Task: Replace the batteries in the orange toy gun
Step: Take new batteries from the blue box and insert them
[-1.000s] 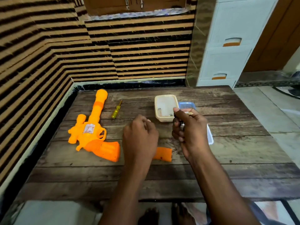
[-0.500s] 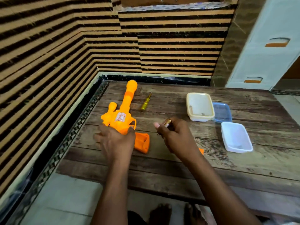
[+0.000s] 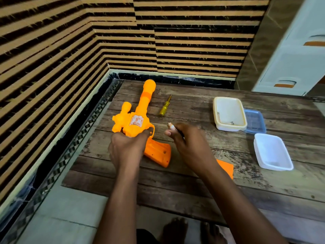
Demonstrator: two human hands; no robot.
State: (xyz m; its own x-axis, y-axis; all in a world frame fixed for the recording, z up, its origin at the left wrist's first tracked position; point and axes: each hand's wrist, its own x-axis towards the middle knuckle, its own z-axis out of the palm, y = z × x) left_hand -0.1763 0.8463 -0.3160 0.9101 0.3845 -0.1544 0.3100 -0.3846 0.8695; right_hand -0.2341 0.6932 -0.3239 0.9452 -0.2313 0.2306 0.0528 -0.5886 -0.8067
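You are in a home interior. A worn wooden table (image 3: 193,182) stands in a corner against striped black-and-tan wall tiles (image 3: 70,41) in the upper left of the frame. A white plastic drawer cabinet (image 3: 297,64) occupies the upper right. Bare feet (image 3: 175,229) rest on the floor at bottom centre.

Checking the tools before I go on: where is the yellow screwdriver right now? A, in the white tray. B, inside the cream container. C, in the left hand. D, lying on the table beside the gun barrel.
D: the yellow screwdriver lies on the wooden table, just right of the orange toy gun barrel, untouched by either hand.
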